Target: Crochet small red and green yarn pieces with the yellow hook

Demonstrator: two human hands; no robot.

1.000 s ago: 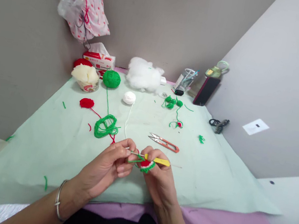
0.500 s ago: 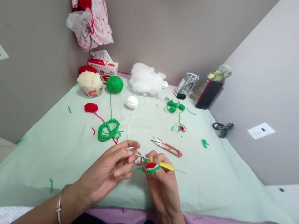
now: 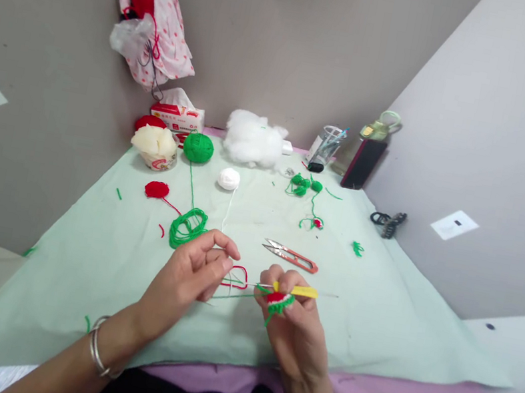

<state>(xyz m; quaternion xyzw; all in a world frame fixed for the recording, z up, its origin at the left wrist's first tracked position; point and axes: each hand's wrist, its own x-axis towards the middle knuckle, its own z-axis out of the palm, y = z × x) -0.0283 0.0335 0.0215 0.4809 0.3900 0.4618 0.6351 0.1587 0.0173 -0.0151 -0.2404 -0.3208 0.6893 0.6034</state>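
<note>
In the head view, the two hands are apart above the pale green cloth (image 3: 387, 320). The right hand (image 3: 302, 332) is closed on a small crocheted piece (image 3: 280, 303) of red, white and green, with a yellow-handled hook (image 3: 305, 292) held along its upper edge. The piece seems gripped low between thumb and fingers so that its worked rim stays exposed, and the hook seems laid flat across it so that one hand can manage both; its metal shaft points to nine o'clock, towards the left hand (image 3: 185, 271). That hand's fingers are curled, the thumb near the forefinger; whether they pinch any yarn cannot be told. A green strand (image 3: 237, 297) runs from the piece towards them, probably to be kept taut, and a red loop (image 3: 246, 278) shows between the hands. Snips (image 3: 291, 256) lie at twelve o'clock from the piece, likely left there for easy reach, and a green coil (image 3: 187, 229) lies at ten, perhaps loosened to feed freely. The piece itself sits inside the right hand's grip, at three o'clock from the left hand and well apart from it.
</note>
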